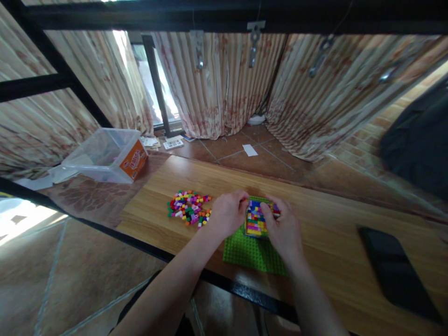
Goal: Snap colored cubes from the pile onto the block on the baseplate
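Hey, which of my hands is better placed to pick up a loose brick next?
Probably your left hand: it is right beside the loose bricks. Your right hand is at the opposite side of the colorful brick build, farther from them.

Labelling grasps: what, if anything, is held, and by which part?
Multicoloured brick build: right hand at its right side, left hand at its far left corner; actual grip can't be told.
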Motion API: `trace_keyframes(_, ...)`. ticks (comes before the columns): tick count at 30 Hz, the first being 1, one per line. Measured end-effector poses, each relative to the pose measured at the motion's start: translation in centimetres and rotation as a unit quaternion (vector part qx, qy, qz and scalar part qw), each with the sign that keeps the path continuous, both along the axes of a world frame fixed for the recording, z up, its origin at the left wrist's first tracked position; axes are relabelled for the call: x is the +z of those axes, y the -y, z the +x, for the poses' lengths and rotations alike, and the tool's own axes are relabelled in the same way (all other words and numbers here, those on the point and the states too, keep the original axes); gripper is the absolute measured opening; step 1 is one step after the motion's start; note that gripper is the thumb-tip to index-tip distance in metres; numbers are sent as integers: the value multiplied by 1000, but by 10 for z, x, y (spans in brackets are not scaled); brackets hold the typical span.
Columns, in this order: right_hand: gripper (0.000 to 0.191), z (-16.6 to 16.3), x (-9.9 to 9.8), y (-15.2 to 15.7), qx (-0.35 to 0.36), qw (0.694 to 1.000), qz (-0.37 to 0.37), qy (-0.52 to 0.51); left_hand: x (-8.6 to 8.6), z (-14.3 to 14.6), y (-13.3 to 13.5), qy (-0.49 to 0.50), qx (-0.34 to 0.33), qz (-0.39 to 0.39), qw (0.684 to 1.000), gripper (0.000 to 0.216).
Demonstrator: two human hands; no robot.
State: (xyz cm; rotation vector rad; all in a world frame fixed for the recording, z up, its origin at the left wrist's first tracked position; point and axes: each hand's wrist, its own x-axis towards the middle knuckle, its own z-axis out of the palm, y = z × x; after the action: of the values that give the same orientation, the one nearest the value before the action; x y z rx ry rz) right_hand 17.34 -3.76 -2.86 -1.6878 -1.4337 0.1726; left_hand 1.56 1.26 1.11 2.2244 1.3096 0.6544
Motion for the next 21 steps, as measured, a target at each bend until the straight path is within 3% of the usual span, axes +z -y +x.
trace_keyframes(16, 36, -3, 2, -4, 12, 999, -47, -21, 0, 3, 2, 46, 22, -38, 998, 18)
trace_keyframes(21, 40, -1, 3, -2, 21, 993, -44, -105, 0, 0, 2, 84, 6, -27, 996, 9)
